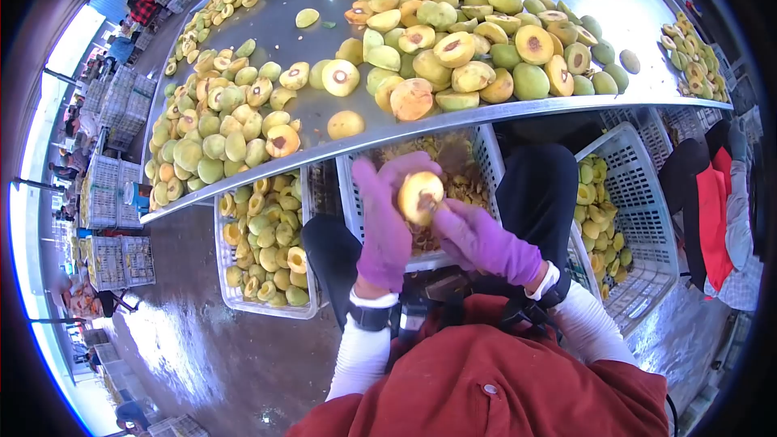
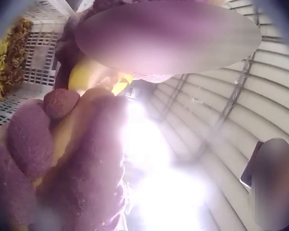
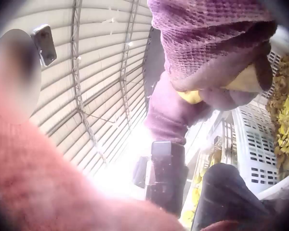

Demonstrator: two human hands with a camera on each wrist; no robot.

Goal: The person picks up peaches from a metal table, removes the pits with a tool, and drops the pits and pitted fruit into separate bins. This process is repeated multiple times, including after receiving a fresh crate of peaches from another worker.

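Observation:
My left hand (image 1: 385,222), in a purple glove, holds a halved peach (image 1: 420,192) with its cut yellow face and brown centre showing. My gloved right hand (image 1: 490,244) is at the fruit's lower right edge and grips a tan-handled tool (image 2: 63,139). The tool's tip, at the brown centre, is too small to make out. In the right wrist view, a pale part of the handle (image 3: 245,79) shows between the right fingers. Under both hands stands a white crate (image 1: 352,194) with yellow and brown scraps in it.
A metal table (image 1: 267,40) heaped with peach halves (image 1: 453,48) spans the front, its raised edge just beyond the hands. Crates of halves stand at left (image 1: 267,307) and right (image 1: 655,275). My knees flank the scrap crate; another person sits at far right.

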